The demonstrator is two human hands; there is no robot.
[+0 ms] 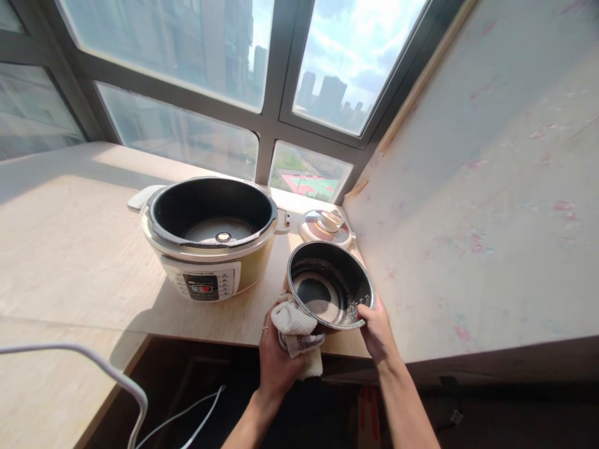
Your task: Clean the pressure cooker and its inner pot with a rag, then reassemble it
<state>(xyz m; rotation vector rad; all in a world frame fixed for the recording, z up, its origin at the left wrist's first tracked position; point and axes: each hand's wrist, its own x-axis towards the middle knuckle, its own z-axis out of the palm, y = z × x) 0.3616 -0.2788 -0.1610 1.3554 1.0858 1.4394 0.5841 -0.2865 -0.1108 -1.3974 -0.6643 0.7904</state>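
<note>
A dark inner pot (322, 293) is tilted toward me at the counter's front edge. My right hand (377, 324) grips its right rim, thumb over the inside wall. Against the pot's outer left side, my left hand (278, 355) is closed on a white cloth (294, 321); some of its fingers are hidden behind the cloth. To the left stands the electric pressure cooker (206, 268), lidless, its black interior showing a round metal piece at the bottom. Behind the inner pot lies a round lid (326, 226) with a light knob.
The pale counter (60, 249) runs along the window (187, 50). At the right rises a flowered wall (486, 206). A white cord (93, 358) loops across the lower left, and a thinner cable (206, 411) hangs below the counter edge.
</note>
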